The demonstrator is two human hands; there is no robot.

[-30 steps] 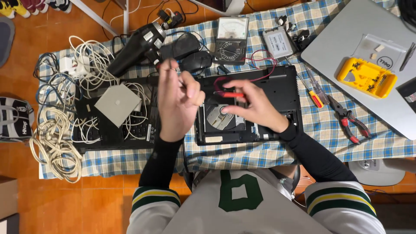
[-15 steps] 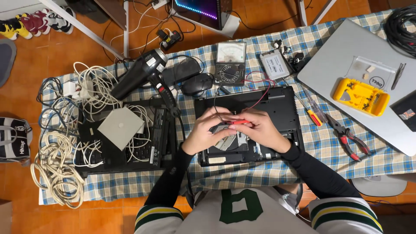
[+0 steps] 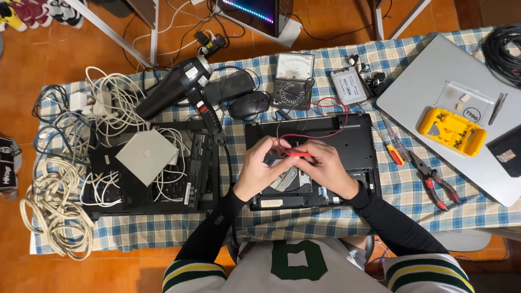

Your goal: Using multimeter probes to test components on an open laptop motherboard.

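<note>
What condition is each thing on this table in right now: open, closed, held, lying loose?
Black laptop: underside up, cover off.
Red probe: held by both hands.
Left hand: gripping the probe.
Right hand: gripping the probe.
Silver laptop: closed.
Yellow case: lid open.
Pliers: lying loose.

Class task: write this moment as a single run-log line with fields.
left hand: on red probe | right hand: holds red probe | under hands: opened black laptop | nearby: analog multimeter

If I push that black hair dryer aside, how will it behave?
The hair dryer lies on its rounded barrel, so it would probably roll or pivot. Its cord seems to run among the white cables, which would likely drag along.
</note>
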